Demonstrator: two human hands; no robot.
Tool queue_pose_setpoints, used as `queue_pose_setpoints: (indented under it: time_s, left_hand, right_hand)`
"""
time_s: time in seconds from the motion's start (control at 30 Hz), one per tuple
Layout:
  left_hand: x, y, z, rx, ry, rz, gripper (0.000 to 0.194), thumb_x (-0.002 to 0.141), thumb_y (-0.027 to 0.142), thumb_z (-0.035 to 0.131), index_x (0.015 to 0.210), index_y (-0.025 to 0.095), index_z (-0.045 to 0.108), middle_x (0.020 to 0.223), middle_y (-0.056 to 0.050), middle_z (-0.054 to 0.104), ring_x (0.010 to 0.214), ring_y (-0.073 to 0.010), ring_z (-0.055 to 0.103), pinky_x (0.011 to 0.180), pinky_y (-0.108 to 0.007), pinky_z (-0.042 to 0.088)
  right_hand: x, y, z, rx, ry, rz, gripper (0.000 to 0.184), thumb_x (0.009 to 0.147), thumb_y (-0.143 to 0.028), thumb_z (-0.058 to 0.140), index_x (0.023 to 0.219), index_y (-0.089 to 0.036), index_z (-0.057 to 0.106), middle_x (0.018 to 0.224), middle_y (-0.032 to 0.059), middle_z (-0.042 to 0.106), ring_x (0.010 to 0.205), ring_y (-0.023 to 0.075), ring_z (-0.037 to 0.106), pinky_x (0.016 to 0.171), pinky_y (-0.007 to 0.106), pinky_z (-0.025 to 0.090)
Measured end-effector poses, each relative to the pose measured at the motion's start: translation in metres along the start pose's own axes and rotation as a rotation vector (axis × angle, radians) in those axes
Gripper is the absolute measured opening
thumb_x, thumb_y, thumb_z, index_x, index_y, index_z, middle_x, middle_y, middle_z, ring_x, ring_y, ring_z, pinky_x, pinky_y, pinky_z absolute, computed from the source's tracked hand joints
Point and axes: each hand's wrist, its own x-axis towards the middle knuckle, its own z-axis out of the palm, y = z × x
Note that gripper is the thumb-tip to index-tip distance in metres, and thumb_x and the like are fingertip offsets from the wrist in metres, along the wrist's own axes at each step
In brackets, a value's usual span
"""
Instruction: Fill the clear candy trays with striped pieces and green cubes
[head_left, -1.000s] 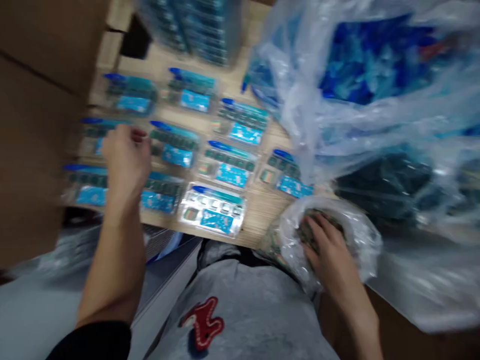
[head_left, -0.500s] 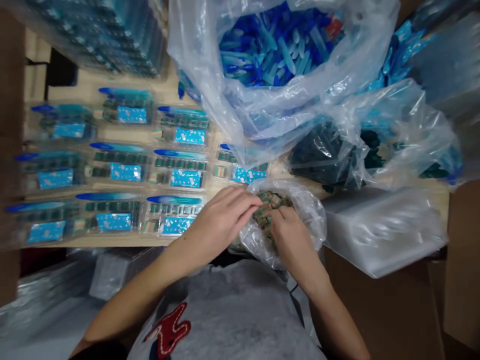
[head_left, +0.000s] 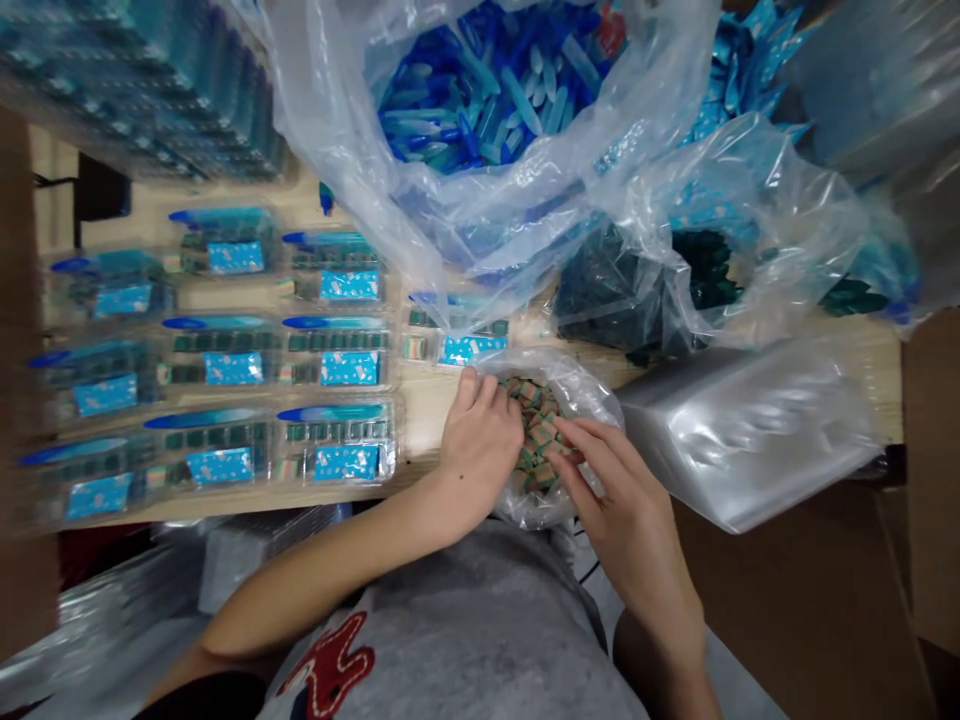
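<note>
A small clear plastic bag (head_left: pixel 592 395) full of little green and striped pieces (head_left: pixel 534 410) lies at the near edge of the wooden table (head_left: pixel 424 395). My left hand (head_left: pixel 480 450) is curled over the bag's left side, fingers closed among the pieces. My right hand (head_left: pixel 619 500) reaches in from the right, its fingertips pinching at pieces in the bag. What each hand grips is too small to make out. Rows of clear blister packs (head_left: pixel 337 440) with blue pens and blue cards lie to the left.
A big clear bag of blue pens (head_left: pixel 495 90) stands behind, with a bag of dark green pieces (head_left: pixel 637 290) beside it. A stack of clear plastic sheets (head_left: pixel 750 430) lies at right. Stacked filled packs (head_left: pixel 150 80) stand at the back left. Brown cardboard (head_left: pixel 825 600) is at lower right.
My left hand left the packs at the left and came to the small bag. Both hands now work inside it; the right hand's fingers have spread slightly.
</note>
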Motion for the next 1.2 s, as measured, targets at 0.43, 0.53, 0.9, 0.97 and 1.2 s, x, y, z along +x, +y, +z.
queue_pose_setpoints:
  time_s: [0.43, 0.53, 0.9, 0.97, 1.2]
  left_hand:
    - [0.010, 0.003, -0.017, 0.367, -0.285, -0.014, 0.026, 0.089, -0.001, 0.046, 0.093, 0.009, 0.070, 0.085, -0.014, 0.072, 0.100, -0.0293, 0.061, 0.108, -0.057, 0.036]
    - [0.009, 0.003, -0.018, 0.345, -0.297, -0.009, 0.024, 0.090, 0.002, 0.046, 0.100, 0.009, 0.067, 0.086, -0.015, 0.073, 0.101, -0.0307, 0.060, 0.106, -0.061, 0.036]
    - [0.022, 0.025, -0.020, 0.462, -0.499, -0.179, 0.030, 0.091, 0.003, 0.043, 0.108, 0.001, 0.068, 0.095, -0.021, 0.073, 0.111, -0.0336, 0.059, 0.113, -0.062, 0.031]
    - [0.022, 0.025, -0.021, 0.449, -0.507, -0.160, 0.030, 0.092, 0.006, 0.044, 0.111, 0.002, 0.067, 0.095, -0.021, 0.073, 0.112, -0.0334, 0.059, 0.112, -0.063, 0.031]
    - [0.016, 0.018, -0.016, 0.410, -0.424, -0.130, 0.028, 0.092, 0.006, 0.045, 0.108, 0.005, 0.068, 0.093, -0.019, 0.073, 0.107, -0.0321, 0.061, 0.113, -0.065, 0.030]
  right_hand:
    - [0.002, 0.003, 0.000, 0.116, 0.077, -0.050, 0.019, 0.097, -0.009, 0.056, 0.115, -0.011, 0.065, 0.104, 0.0091, 0.068, 0.099, 0.0147, 0.065, 0.091, 0.025, 0.055]
    - [0.002, 0.002, 0.000, 0.120, 0.084, -0.052, 0.020, 0.097, -0.009, 0.056, 0.115, -0.011, 0.065, 0.104, 0.0091, 0.068, 0.099, 0.0143, 0.065, 0.091, 0.024, 0.055]
    - [0.002, 0.003, 0.002, 0.118, 0.089, -0.053, 0.018, 0.097, -0.009, 0.058, 0.113, -0.011, 0.065, 0.102, 0.0090, 0.069, 0.096, 0.0152, 0.066, 0.089, 0.026, 0.055]
    - [0.002, 0.004, 0.002, 0.118, 0.084, -0.050, 0.018, 0.097, -0.009, 0.057, 0.113, -0.011, 0.065, 0.103, 0.0090, 0.069, 0.096, 0.0152, 0.067, 0.089, 0.026, 0.055]
    - [0.004, 0.004, 0.003, 0.113, 0.093, -0.078, 0.018, 0.098, -0.009, 0.055, 0.113, -0.012, 0.064, 0.101, 0.0082, 0.070, 0.095, 0.0141, 0.066, 0.088, 0.024, 0.055]
